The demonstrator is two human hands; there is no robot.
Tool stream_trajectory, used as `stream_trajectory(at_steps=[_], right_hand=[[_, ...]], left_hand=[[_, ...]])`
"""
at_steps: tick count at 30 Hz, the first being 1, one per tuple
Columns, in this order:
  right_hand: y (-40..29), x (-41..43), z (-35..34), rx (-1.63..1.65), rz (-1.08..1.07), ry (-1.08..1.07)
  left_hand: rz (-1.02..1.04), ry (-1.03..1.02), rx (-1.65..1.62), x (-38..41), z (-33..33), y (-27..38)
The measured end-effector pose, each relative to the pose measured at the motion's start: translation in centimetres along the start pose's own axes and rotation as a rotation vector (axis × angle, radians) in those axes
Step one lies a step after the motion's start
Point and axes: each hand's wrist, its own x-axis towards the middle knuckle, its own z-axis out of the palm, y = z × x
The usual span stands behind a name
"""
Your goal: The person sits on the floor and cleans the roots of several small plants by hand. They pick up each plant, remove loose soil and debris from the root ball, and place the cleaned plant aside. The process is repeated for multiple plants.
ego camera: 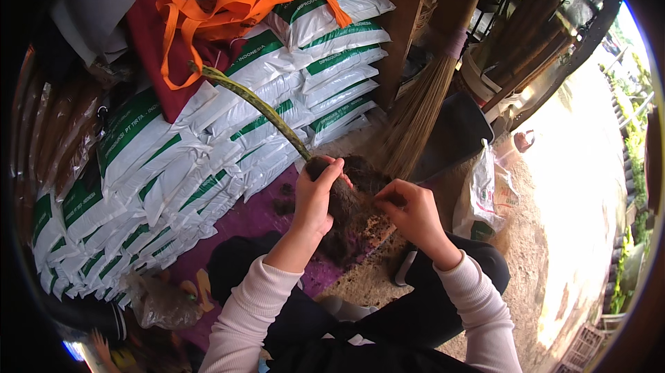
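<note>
My left hand (313, 201) grips the top of a plant's dark, fibrous root ball (347, 201). From there a single mottled green-yellow stem (265, 108) slants up and left, without visible leaf blades. At the right side of the roots is my right hand (413, 212), its thumb and fingers pinched together on loose root fibres. Dark soil and loose root matter (335, 251) lie beneath, on a purple sheet (244, 230). Part of the root ball is hidden behind my left fingers.
Stacked white-and-green plastic sacks (260, 64) fill the left, with an orange cloth bag (239, 1) on top. A stick broom (415, 118) leans ahead, beside a black container (452, 134). A white plastic bag (483, 191) stands right. Another person's hand (101, 346) shows at lower left.
</note>
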Motion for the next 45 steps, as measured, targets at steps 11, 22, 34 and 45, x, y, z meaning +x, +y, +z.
stream_trajectory(at_steps=[11,22,34,45], right_hand=[[3.4,1.7,-7.1,-0.449,0.221,0.316],[4.7,0.3,-9.3,-0.187,0.263,-0.062],[-0.9,-0.5,-3.3,-0.396,-0.682,-0.005],[0.9,-2.5,1.5,-0.31,-0.837,0.061]], left_hand=[[0.161,0.212,0.03,0.6,-1.5,3.6],[-0.02,0.074,0.087,-1.0,-1.5,3.0],[-0.231,-0.16,-0.074,-1.6,-0.2,0.4],[-0.333,-0.235,-0.208,-1.6,1.2,-0.7]])
